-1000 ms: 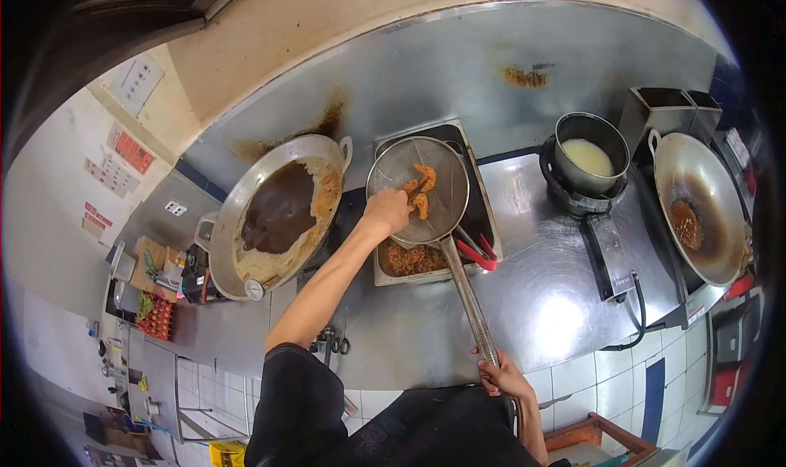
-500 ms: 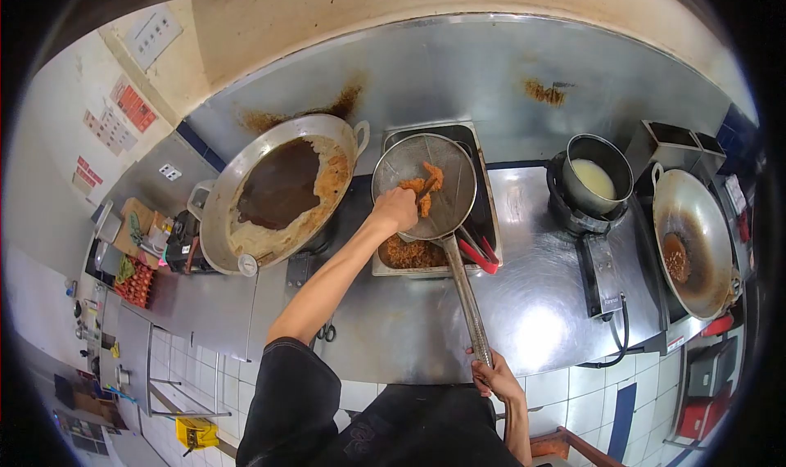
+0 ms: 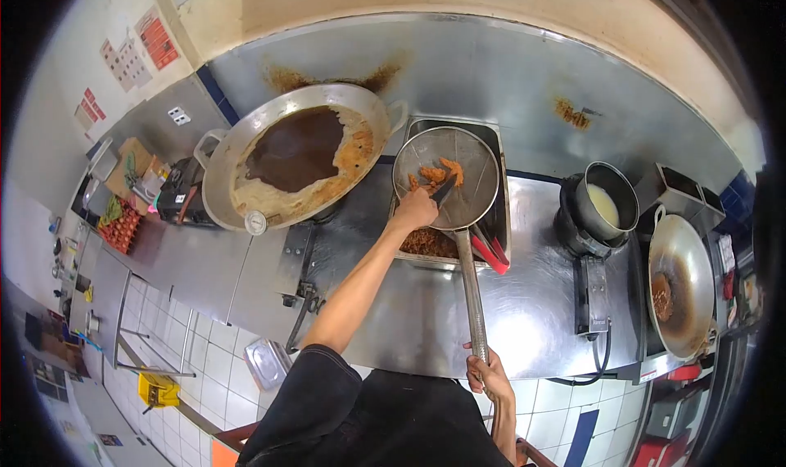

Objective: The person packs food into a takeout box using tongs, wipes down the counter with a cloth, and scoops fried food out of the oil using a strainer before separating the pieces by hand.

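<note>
My left hand (image 3: 419, 209) is closed over the left part of a round wire-mesh strainer (image 3: 473, 203), on a tool with a dark pointed blade (image 3: 444, 190). Its handle is hidden in my fist, so I cannot tell whether it is a knife or scissors. Orange-brown fried pieces (image 3: 452, 171) lie in the mesh around the blade and my fingers. Near the counter's front edge, my right hand (image 3: 490, 374) is wrapped round the end of the strainer's long metal handle (image 3: 472, 303). The strainer's bowl lies over a metal tray (image 3: 505, 197) with brown fried crumbs (image 3: 428, 243) in it.
Red-handled tongs (image 3: 491, 254) lean in the tray's right corner. A large wok (image 3: 214, 172) of dark oil stands left, with a round dial thermometer (image 3: 255, 222) at its rim. Right are a pot of pale liquid (image 3: 604, 205) and another wok (image 3: 688, 262).
The view has shifted, so the counter things sit farther right or lower. My left hand stays at the fried pieces, and the dark blade now shows more clearly. My right hand keeps the handle.
</note>
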The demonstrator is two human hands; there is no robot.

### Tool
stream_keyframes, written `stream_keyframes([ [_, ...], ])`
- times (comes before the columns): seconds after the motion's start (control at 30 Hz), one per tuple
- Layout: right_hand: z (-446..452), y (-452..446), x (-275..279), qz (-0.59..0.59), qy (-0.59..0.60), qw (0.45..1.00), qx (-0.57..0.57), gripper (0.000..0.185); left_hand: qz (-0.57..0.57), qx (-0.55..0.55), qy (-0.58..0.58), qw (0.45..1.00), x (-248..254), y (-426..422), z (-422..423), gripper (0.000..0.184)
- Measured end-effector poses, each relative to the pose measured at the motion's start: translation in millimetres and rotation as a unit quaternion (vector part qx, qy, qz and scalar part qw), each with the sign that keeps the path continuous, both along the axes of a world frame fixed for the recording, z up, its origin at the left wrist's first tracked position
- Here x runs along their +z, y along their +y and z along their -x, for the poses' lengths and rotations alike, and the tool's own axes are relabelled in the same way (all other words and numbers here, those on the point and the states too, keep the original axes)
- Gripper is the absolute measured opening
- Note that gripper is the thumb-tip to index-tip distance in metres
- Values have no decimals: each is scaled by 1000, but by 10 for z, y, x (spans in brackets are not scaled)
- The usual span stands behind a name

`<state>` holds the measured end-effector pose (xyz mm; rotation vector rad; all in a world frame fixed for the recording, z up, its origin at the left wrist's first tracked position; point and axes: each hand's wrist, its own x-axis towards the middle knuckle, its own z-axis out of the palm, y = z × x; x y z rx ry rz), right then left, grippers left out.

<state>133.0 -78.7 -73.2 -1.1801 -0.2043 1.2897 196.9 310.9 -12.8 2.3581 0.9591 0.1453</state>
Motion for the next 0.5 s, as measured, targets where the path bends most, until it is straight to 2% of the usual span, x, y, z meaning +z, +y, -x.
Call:
stream_keyframes([
  [0.03, -4, -3, 8, 6, 3, 1000, 2, 32, 69, 6, 23, 997, 28, 4, 12, 33],
  [0.37, 94, 53, 3, 7, 1, 1000, -20, 30, 90, 38, -13, 995, -220, -96, -5, 34],
  [0.43, 112, 57, -11, -4, 5, 1000, -22, 29, 169, 62, -62, 982, -156, -253, 66, 35],
  [0.47, 111, 62, -7, -4, 1, 1000, -20, 29, 169, 63, -66, 981, -153, -297, 92, 35],
  [0.5, 119, 65, -5, -8, 2, 1000, -20, 29, 212, 79, -95, 969, -202, -320, 109, 31],
])
